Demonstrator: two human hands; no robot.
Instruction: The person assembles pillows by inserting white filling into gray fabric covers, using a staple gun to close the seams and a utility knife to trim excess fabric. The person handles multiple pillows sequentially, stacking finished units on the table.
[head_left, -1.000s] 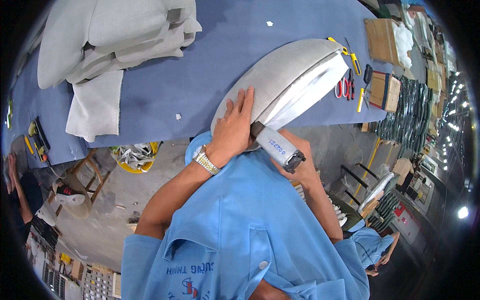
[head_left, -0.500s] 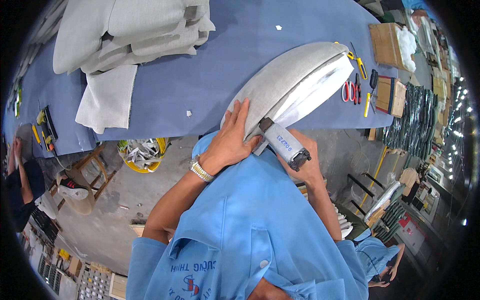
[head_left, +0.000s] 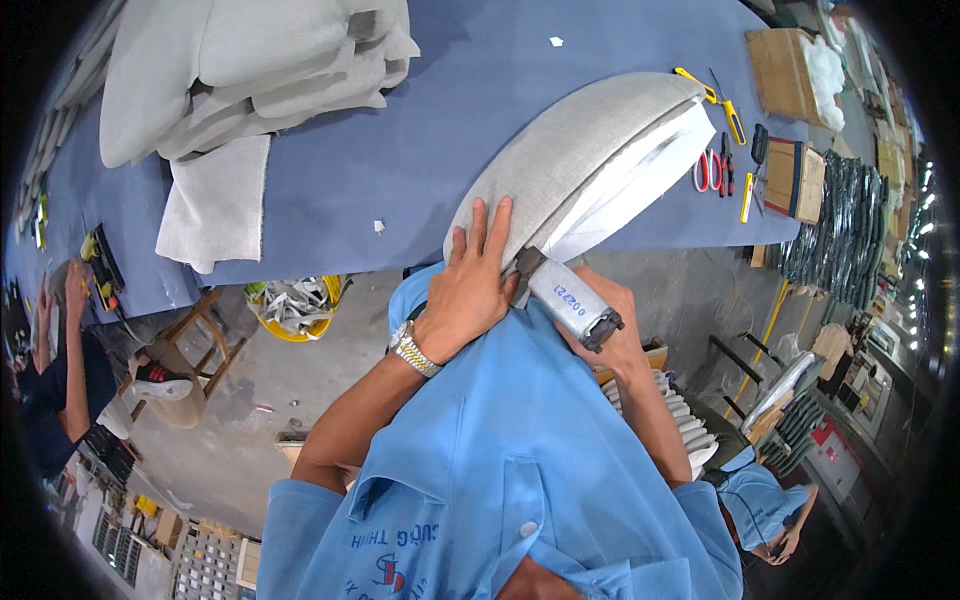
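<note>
A long curved cushion [head_left: 570,160] covered in grey fabric lies on edge at the front of the blue table [head_left: 420,130], its white foam side facing right. My left hand [head_left: 470,285] presses flat on the cushion's near end, fingers spread over the grey fabric. My right hand [head_left: 610,320] grips a grey staple gun [head_left: 565,298] whose nose sits against the cushion's lower edge, just right of my left hand. A metal watch is on my left wrist.
A pile of grey fabric covers [head_left: 240,70] lies at the table's back left. Red scissors [head_left: 705,170], a yellow cutter [head_left: 715,100] and cardboard boxes [head_left: 790,60] sit at the right end. A yellow bin [head_left: 300,310] and wooden stool [head_left: 200,340] stand below the table. Other people are at both sides.
The cushion, my hands and the staple gun have stayed together; the view has shifted slightly, with the tool's nose nearer the cushion's edge.
</note>
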